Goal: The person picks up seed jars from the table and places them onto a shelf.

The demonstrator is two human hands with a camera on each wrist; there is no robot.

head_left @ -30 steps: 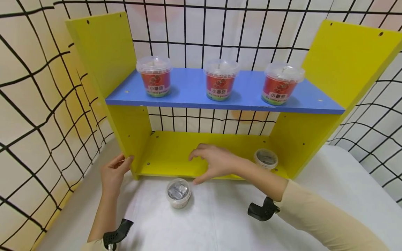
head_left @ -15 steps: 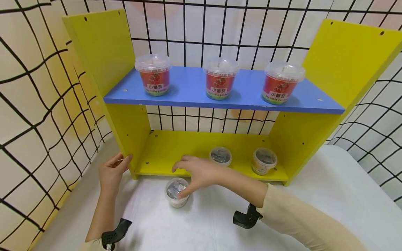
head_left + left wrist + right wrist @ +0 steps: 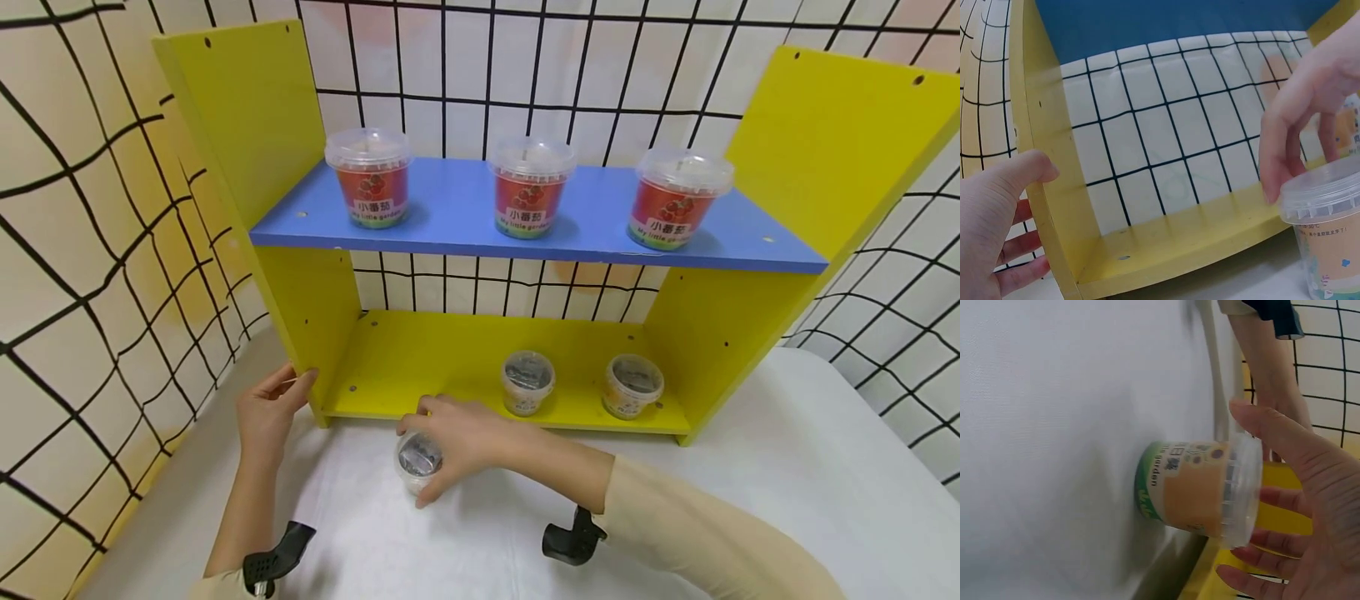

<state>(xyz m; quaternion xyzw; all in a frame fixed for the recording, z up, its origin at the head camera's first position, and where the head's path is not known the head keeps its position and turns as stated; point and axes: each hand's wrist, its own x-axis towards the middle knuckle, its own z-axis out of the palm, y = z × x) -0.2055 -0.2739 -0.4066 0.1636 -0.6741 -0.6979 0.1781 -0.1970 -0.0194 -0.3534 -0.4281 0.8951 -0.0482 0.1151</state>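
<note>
A small lidded plastic cup with an orange and green label stands upright on the white table, just in front of the shelf unit. My right hand is spread around its clear lid. In the right wrist view the thumb stays apart from the cup, with the fingers on the lid's far side. My left hand holds the front edge of the yellow left side panel, thumb inside and fingers outside.
Two similar cups, a middle one and a right one, stand on the yellow bottom board. Three red-labelled cups, one at centre, line the blue upper shelf. Black-lined grid walls enclose the back and sides.
My right hand has moved left and toward me, from above the bottom board to around the cup on the table. The middle cup came into view. My left hand stays put.
</note>
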